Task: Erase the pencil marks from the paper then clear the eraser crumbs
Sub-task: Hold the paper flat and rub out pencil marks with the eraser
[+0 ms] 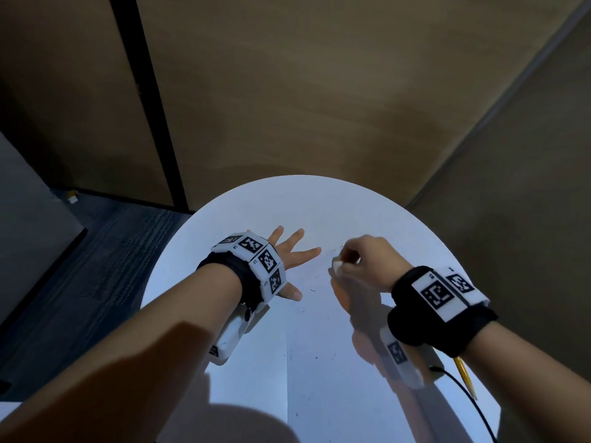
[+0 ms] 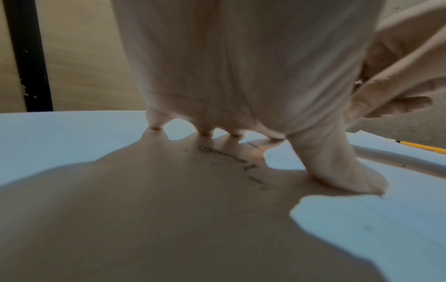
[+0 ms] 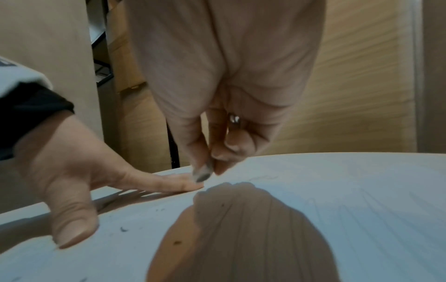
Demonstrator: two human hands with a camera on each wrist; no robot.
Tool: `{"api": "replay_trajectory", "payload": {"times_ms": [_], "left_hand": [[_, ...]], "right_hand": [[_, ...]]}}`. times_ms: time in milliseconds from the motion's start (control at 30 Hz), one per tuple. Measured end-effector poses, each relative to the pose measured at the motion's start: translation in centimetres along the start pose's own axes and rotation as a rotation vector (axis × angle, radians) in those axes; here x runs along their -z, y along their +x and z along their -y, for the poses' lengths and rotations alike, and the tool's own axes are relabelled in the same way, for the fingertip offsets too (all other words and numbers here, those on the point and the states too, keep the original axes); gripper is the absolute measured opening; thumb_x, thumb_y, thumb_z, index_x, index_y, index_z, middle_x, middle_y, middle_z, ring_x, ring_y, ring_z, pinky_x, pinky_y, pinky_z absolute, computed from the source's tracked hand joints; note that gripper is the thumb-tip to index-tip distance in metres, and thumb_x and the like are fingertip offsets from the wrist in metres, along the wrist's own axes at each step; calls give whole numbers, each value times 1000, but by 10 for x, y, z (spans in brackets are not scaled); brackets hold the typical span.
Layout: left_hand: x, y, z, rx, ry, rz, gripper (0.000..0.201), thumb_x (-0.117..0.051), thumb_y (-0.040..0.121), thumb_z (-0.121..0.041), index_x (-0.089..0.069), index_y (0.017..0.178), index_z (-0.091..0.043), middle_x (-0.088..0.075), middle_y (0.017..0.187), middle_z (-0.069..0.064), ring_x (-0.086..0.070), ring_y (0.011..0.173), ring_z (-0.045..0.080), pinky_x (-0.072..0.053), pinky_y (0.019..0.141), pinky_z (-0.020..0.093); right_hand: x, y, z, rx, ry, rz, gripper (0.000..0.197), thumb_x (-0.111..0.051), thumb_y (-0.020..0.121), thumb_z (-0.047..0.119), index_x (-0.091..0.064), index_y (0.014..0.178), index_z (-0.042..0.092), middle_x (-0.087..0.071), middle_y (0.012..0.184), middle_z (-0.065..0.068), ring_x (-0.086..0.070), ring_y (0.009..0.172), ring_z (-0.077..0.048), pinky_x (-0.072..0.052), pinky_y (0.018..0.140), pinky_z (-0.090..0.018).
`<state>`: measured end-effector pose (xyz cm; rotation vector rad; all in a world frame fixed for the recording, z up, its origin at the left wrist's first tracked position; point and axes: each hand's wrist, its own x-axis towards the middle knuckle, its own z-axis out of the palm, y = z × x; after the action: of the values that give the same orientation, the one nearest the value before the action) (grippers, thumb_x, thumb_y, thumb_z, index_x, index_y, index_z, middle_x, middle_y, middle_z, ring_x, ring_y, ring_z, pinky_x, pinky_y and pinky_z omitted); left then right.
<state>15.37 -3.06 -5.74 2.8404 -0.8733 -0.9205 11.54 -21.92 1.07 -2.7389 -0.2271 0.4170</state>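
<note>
Paper (image 1: pixel 319 330) lies flat on the round white surface (image 1: pixel 192 251), white sheet, faint pencil strokes visible in right wrist view, a dark smudged line of marks (image 2: pixel 231 158) under the left palm in left wrist view. Crumbs (image 1: pixel 313 289), small dark specks, scattered on the paper between and below the hands.

Eraser (image 1: pixel 337 265), small, white, tip greyed and dirty in right wrist view, sits at the paper just beside the left index fingertip. Whether it touches the paper, cannot tell.

Right hand (image 1: pixel 367 260): fingers (image 3: pixel 193 145) curled, thumb and forefingers pinch the eraser, pointing down.

Left hand (image 1: pixel 287 254): fingers (image 2: pixel 205 131) spread and straight, tips and thumb pressing flat on the paper, palm arched above it, holding nothing.

Pencil (image 1: pixel 465 375), yellow, lies on the surface near the right edge, partly hidden under the right wrist. Both wrists carry black bands with marker tags; a black cable runs from the right one.
</note>
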Motion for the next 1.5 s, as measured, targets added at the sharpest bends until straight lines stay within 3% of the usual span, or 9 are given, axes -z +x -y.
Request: {"api": "replay_trajectory", "payload": {"times_ms": [100, 267, 600, 700, 833, 1033, 1233, 1333, 1500], "left_hand": [[0, 0, -1, 2, 17, -2, 94, -51, 77, -73, 16, 140, -55, 30, 153, -10, 23, 142, 31, 1, 105, 70], [-3, 2, 3, -3, -5, -9, 96, -51, 72, -78, 16, 138, -59, 30, 152, -12, 22, 143, 30, 1, 104, 71], [-4, 1, 2, -12, -18, -19, 97, -53, 72, -77, 15, 139, -58, 29, 153, -11, 22, 143, 30, 1, 104, 71], [-3, -1, 2, -9, -22, -21, 96, -54, 73, -75, 13, 140, -57, 29, 153, -11, 22, 143, 30, 1, 104, 70], [-3, 1, 1, -1, -1, -24, 95, -52, 74, -75, 15, 139, -57, 29, 153, -12, 22, 143, 30, 1, 104, 70], [0, -2, -2, 6, 7, -1, 95, -51, 75, -75, 15, 140, -55, 30, 153, -11, 22, 143, 30, 2, 104, 71], [0, -4, -3, -6, 17, -32, 94, -48, 73, -78, 15, 140, -57, 29, 153, -11, 21, 143, 30, 0, 103, 72], [3, -8, -6, -1, 28, -34, 92, -50, 76, -75, 12, 142, -55, 27, 154, -11, 19, 144, 29, -1, 103, 71], [0, -5, -2, 1, 14, -39, 92, -50, 77, -75, 15, 139, -58, 28, 153, -12, 20, 144, 28, -1, 104, 71]], "right_hand": [[-4, 5, 3, 33, 87, -100, 15, -59, 88, 21, -65, 93, 8, -66, 93, -5, -51, 77, -14, -36, 63, -20], [-15, -6, -3, 162, -98, 67, 21, -54, 92, 22, -65, 103, 8, -67, 100, -4, -48, 83, -12, -29, 64, -13], [-21, -2, 1, 182, -262, 65, 24, -42, 96, 20, -61, 94, 5, -55, 85, -7, -48, 81, -22, -39, 73, -29], [-15, -7, 1, 153, -331, 157, 26, -42, 95, 22, -62, 96, 5, -61, 94, -9, -55, 86, -25, -44, 76, -32], [-13, 3, 6, 143, -283, 58, 26, -42, 97, 23, -62, 103, 7, -61, 103, -9, -56, 98, -26, -41, 80, -29], [-12, -5, 4, 88, -321, 161, 25, -42, 95, 21, -62, 97, 7, -61, 101, -10, -58, 93, -26, -44, 79, -31], [-19, 9, 23, 48, 20, -30, 21, -56, 90, 23, -62, 92, 3, -65, 93, -10, -52, 79, -18, -37, 67, -25], [-34, 8, 28, 22, 33, -49, 18, -55, 90, 20, -60, 90, 3, -64, 92, -11, -50, 77, -17, -35, 59, -24], [-29, 5, 26, 38, 77, 26, 10, -59, 87, 18, -58, 82, 10, -57, 80, 0, -50, 75, -13, -31, 52, -9]]}}
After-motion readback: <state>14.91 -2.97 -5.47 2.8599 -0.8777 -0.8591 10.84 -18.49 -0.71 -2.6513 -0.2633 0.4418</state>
